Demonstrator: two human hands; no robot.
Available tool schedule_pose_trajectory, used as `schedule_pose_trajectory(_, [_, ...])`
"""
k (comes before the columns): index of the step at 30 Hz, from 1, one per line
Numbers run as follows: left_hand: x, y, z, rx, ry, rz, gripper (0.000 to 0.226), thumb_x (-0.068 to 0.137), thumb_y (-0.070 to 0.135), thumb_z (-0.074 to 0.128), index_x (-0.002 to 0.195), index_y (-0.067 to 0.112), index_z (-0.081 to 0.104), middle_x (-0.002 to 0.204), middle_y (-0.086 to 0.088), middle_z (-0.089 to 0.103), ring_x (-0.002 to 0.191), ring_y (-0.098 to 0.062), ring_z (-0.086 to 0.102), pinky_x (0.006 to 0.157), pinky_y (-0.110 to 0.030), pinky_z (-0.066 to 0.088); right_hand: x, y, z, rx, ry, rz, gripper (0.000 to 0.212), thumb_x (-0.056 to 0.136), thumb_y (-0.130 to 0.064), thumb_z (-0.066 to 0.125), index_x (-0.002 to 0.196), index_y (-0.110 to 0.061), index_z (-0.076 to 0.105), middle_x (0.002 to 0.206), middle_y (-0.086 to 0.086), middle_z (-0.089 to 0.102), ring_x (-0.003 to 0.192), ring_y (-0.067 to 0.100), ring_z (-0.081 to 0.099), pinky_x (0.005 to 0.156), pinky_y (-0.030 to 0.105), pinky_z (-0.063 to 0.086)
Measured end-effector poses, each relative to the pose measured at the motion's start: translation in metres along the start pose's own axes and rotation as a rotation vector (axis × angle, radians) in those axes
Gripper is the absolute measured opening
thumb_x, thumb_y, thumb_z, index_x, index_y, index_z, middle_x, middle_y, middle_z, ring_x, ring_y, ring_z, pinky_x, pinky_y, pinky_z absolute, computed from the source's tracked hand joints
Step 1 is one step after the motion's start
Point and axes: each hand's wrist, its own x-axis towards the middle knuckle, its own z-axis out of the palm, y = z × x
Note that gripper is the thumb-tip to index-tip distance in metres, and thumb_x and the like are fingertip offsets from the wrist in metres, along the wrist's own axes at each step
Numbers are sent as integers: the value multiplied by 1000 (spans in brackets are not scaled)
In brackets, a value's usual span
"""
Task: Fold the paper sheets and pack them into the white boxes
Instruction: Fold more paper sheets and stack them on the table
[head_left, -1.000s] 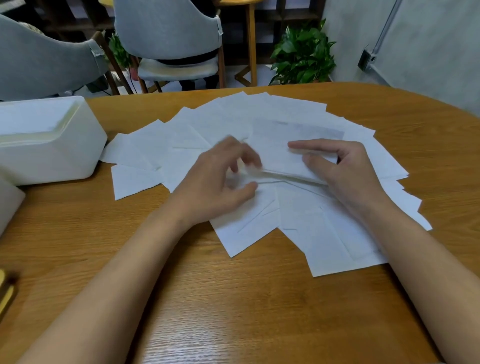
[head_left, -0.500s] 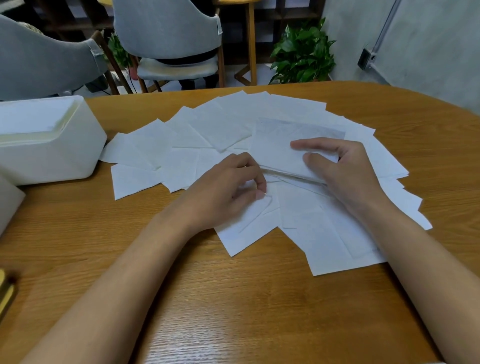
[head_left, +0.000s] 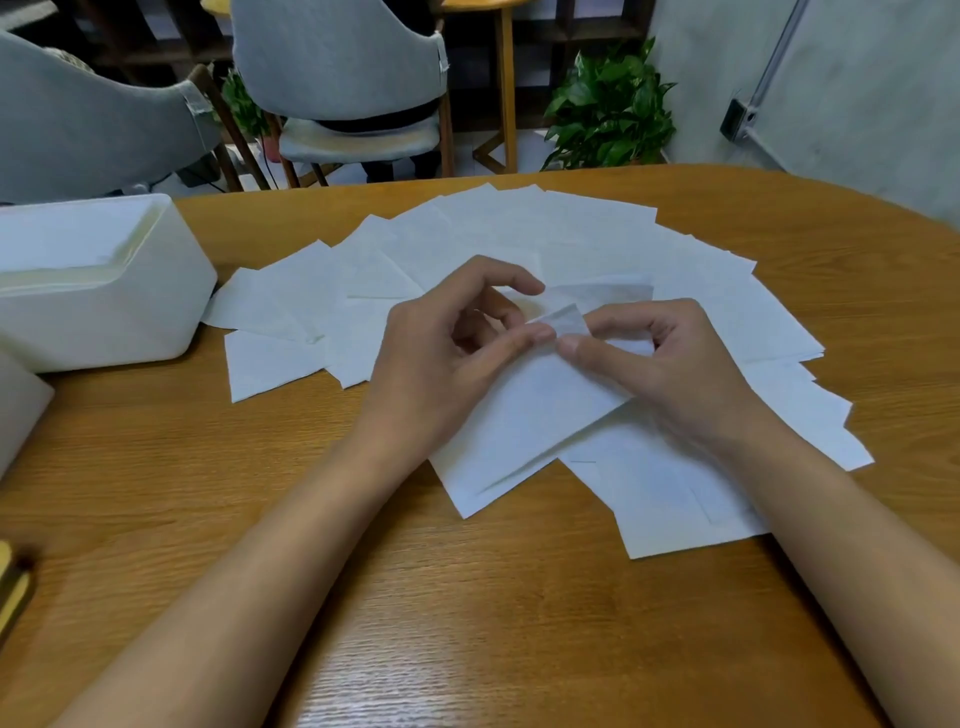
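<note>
Several white paper sheets (head_left: 587, 234) lie fanned out across the middle of the wooden table (head_left: 467, 623). Above the fan, my left hand (head_left: 447, 353) and my right hand (head_left: 660, 364) meet thumb to thumb. Between them they pinch one paper sheet (head_left: 540, 405) by its lifted upper corner. The rest of that sheet hangs down onto the pile. A white box (head_left: 98, 291) stands open at the table's left side, with a pale stack inside it.
A second white box (head_left: 15, 410) shows partly at the left edge. A yellow object (head_left: 13, 592) lies at the lower left. Grey chairs (head_left: 337, 78) and a potted plant (head_left: 613, 109) stand beyond the table's far edge.
Both hands have risen off the pile and come together. My right hand no longer presses flat on a sheet; both now pinch one sheet's corner.
</note>
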Motion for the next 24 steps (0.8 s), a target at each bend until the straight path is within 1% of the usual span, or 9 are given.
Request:
schedule_pose_trajectory(2, [4,-4,-7,1,-66,-60,36,90,30,83,122,25,68,95,4,72,76,-17,68,71,-24,56,2,0,-3,8,62,55,12,89,-28,80,93,-18,83,95,-5,81,92,11,76,83,23,57])
schedule_pose_trajectory(4, [8,-7,-14,-32,-78,-110,35,90,25,83,123,26,69,96,4,74,77,-15,70,73,-28,59,3,0,-7,33,89,89,11,90,-24,79,96,-15,82,97,-6,81,92,10,76,80,22,56])
schedule_pose_trajectory(6, [10,-9,-18,-72,-38,-130,32,90,19,83,120,22,71,94,1,76,79,-15,71,75,-30,59,2,-2,-8,50,34,92,11,91,-19,78,101,-18,81,101,-8,80,94,8,75,78,18,55])
schedule_pose_trajectory(8, [10,-8,-16,-64,-6,-125,32,89,19,85,118,21,72,92,2,78,85,-15,73,80,-31,59,0,-4,-5,73,-58,81,26,92,-19,75,118,-24,76,112,-11,78,102,8,74,81,18,55])
schedule_pose_trajectory(10, [8,-7,-12,-31,15,-122,31,88,22,86,116,23,73,90,5,78,89,-13,74,84,-31,58,-1,-4,-3,20,-121,42,45,94,-22,74,136,-35,66,131,-16,70,120,6,66,95,23,55])
schedule_pose_trajectory(12, [6,-5,-8,-17,29,-129,31,87,24,87,115,24,73,88,9,78,89,-8,74,84,-24,54,0,-3,-2,-84,-137,-4,61,94,-26,75,148,-44,53,147,-27,55,138,-3,50,113,28,45])
schedule_pose_trajectory(14, [5,-4,-6,-3,32,-130,31,86,24,87,114,26,73,87,11,78,89,-6,73,82,-17,50,0,-3,-1,-152,-150,-28,73,94,-28,75,155,-47,40,157,-34,39,147,-9,33,123,31,33])
schedule_pose_trajectory(18, [5,-5,-4,12,49,-116,32,86,25,88,114,24,73,88,12,77,89,-5,73,81,-14,50,-1,-1,0,-174,-162,-35,82,98,-22,73,160,-48,27,163,-34,26,152,-7,23,128,42,26])
schedule_pose_trajectory(24, [4,-5,0,9,80,-75,30,85,22,88,111,21,74,93,9,77,92,-11,73,86,-21,54,0,-2,-1,-135,-182,-36,82,99,-22,73,159,-53,25,163,-31,27,152,11,35,123,52,34])
